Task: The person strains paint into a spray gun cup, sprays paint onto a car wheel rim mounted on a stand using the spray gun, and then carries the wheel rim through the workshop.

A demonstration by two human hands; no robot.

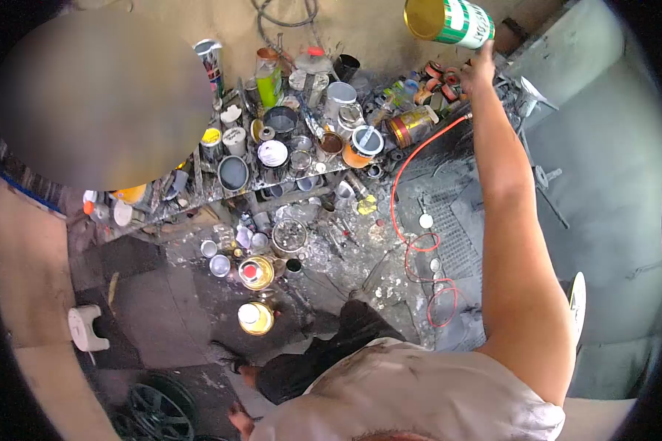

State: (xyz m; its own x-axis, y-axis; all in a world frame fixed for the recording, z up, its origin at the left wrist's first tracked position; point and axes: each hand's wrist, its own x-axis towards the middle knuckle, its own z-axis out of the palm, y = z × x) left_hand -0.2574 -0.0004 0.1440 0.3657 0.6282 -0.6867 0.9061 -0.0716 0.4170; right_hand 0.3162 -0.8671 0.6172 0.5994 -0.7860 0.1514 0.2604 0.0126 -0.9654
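Note:
My right arm reaches across to the far right end of the workbench. My right hand [479, 71] is beside a green and white can [460, 23], which is tipped with its gold end facing left. One digit is stretched up and appears to touch the can's near end. The other fingers point left over a pile of small red-and-black containers [440, 79]. The fingers look apart, and I see no grip around the can. A red and yellow tin [413, 126] lies on its side nearby. My left hand is not in view.
Crowded paint pots, including an orange tin [363, 145], fill the stained bench. An orange hose [397, 187] runs from near my forearm to loops on the floor. Two yellow cans [256, 317] stand on the floor, with a white stool [87, 328] to the left. A blurred oval hides the upper left.

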